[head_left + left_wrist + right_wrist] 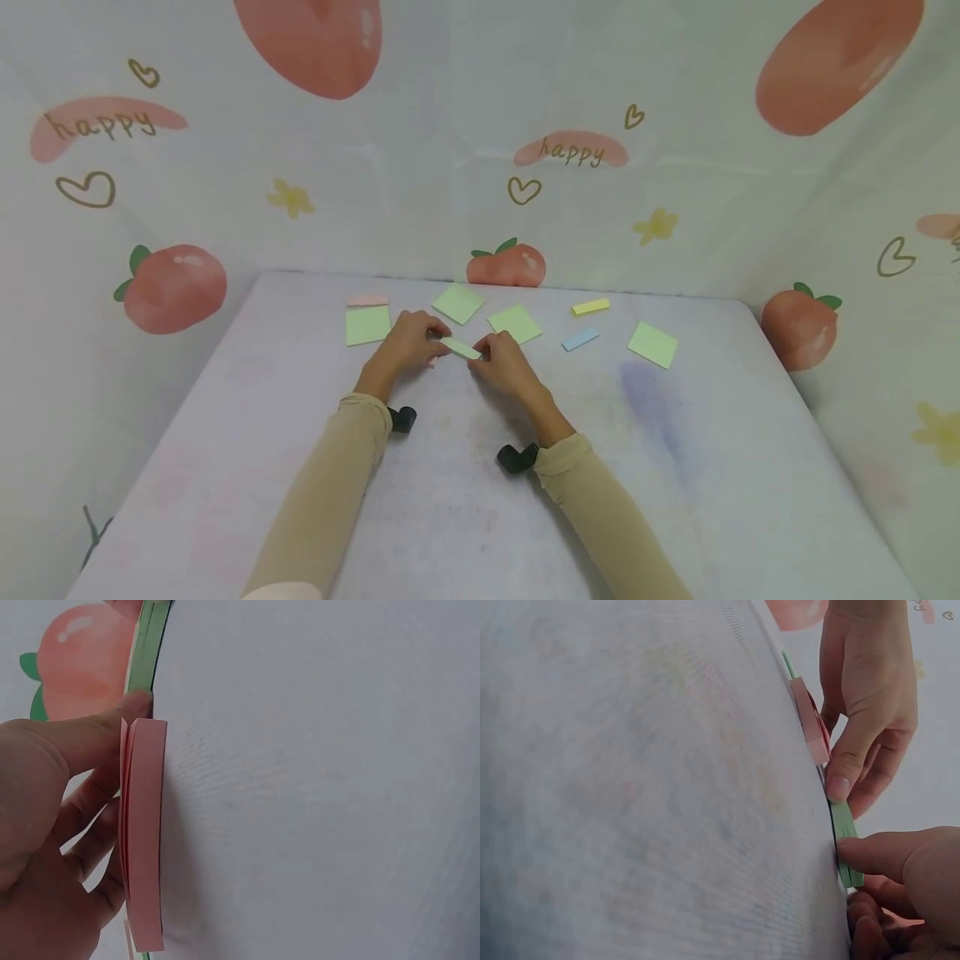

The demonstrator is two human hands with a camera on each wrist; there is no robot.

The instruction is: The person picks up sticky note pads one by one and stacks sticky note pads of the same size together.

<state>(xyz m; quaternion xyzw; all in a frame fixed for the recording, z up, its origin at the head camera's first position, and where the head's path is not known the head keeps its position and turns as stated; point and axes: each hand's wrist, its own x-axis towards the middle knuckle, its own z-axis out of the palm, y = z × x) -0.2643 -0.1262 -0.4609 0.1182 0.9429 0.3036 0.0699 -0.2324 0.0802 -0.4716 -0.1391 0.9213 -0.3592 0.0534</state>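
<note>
Both hands are close together over the back half of the table, with a narrow green pad of sticky notes (pixel 460 348) between them. My left hand (pixel 411 337) pinches one end of it with thumb and fingers. The other end is pinched by my right hand (pixel 506 364). Just below the left palm is a narrow pink pad of sticky notes (pixel 146 832), its sheets fanned slightly apart at one end. In the right wrist view this pink pad (pixel 810 724) sits right beside the left thumb, nearly in line with the green pad (pixel 845 840).
Square green sticky notes (pixel 367 325) lie spread across the back of the table (pixel 450 500), one far right (pixel 652 344). Behind the left one is a pink strip pad (pixel 367 301). Right of the hands lie a yellow strip pad (pixel 591 307) and a blue one (pixel 581 340). A printed cloth wall rises behind.
</note>
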